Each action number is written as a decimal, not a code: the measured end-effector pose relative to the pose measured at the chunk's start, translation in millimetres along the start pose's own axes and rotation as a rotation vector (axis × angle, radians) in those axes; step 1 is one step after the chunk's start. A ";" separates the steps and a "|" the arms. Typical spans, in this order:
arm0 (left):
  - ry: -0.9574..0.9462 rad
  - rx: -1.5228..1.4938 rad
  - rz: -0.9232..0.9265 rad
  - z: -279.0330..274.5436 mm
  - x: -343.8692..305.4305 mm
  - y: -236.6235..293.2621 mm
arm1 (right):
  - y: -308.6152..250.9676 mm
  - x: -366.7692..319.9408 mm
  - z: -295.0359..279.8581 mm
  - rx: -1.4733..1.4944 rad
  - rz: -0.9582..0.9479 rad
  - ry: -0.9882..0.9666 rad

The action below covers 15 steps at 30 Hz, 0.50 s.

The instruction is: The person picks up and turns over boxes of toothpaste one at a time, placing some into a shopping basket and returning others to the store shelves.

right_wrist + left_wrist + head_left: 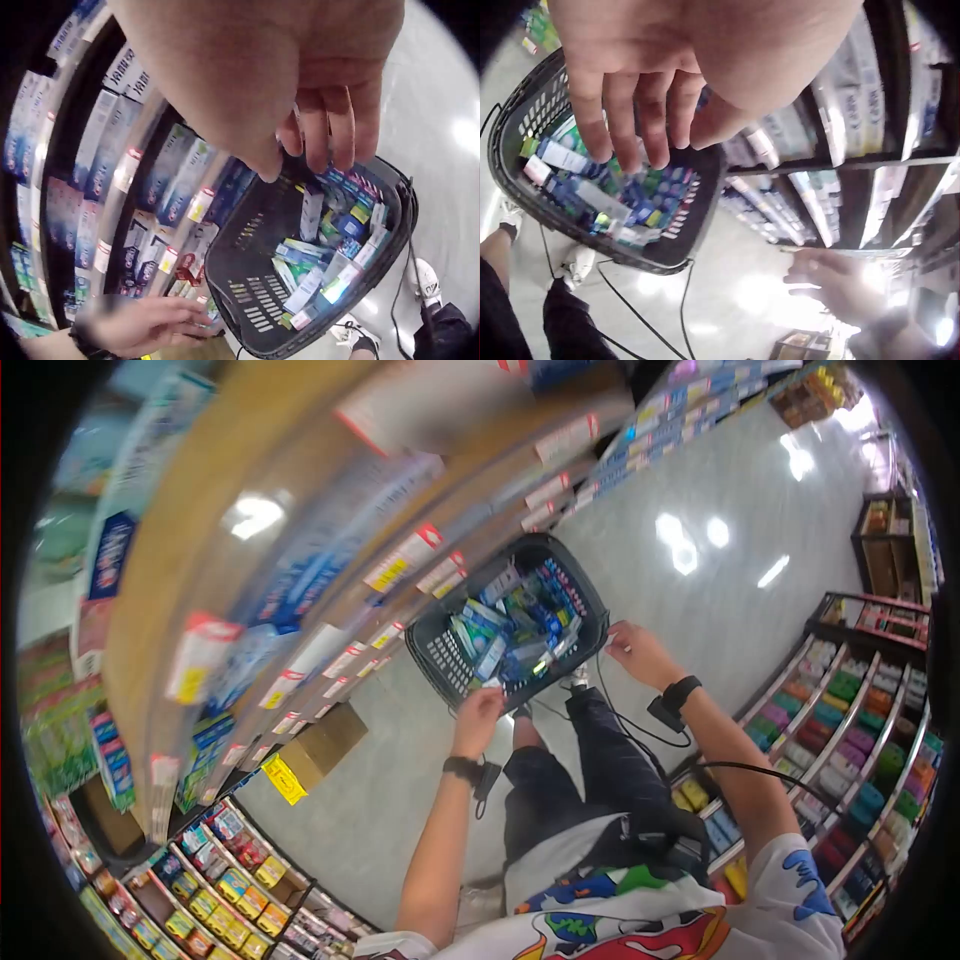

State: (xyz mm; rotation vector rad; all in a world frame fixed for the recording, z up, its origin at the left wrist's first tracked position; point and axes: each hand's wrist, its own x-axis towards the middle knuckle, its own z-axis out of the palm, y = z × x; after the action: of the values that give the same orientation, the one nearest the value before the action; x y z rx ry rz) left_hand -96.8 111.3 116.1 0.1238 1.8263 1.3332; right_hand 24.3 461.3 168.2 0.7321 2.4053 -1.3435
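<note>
A dark plastic shopping basket [436,650] with slotted walls stands in front of the person's feet. Inside it lies a heap of small boxes and packets [515,625], mostly blue, green and white. Near the basket's close left rim is the left hand [482,712], its fingers hanging loosely with nothing in them. The right hand [640,655] hovers by the basket's right corner, fingers loosely bent and empty. Seen from the left wrist, four relaxed fingers [652,120] overlap the basket. From the right wrist, the thumb and bent fingers [341,124] hang in front of its far rim.
Shelves of toothpaste-like boxes [172,172] run along the left, with price tags [400,560] on their edges. A brown carton [335,745] sits on the floor beside them. Racks of colourful packs [835,710] stand at right. A black cable [640,725] trails by the legs.
</note>
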 end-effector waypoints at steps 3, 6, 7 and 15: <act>-0.024 0.189 -0.118 22.7 36.3 -85.8 | 53.1 10.7 42.7 -0.079 -0.030 -0.025; 0.031 0.337 -0.172 49.6 80.4 -147.7 | 68.9 27.2 77.4 -0.127 0.100 -0.069; 0.067 0.332 -0.201 59.9 90.2 -143.0 | 82.8 38.3 91.0 -0.149 0.113 -0.069; 0.006 0.556 -0.122 125.9 164.0 -191.8 | 178.2 130.3 223.2 -0.326 0.032 0.065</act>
State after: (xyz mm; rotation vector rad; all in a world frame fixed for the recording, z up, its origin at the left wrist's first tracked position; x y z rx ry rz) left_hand -43.3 208.3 -143.2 0.2967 2.1298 0.7153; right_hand 17.1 386.4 -136.6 0.7276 2.5638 -0.8946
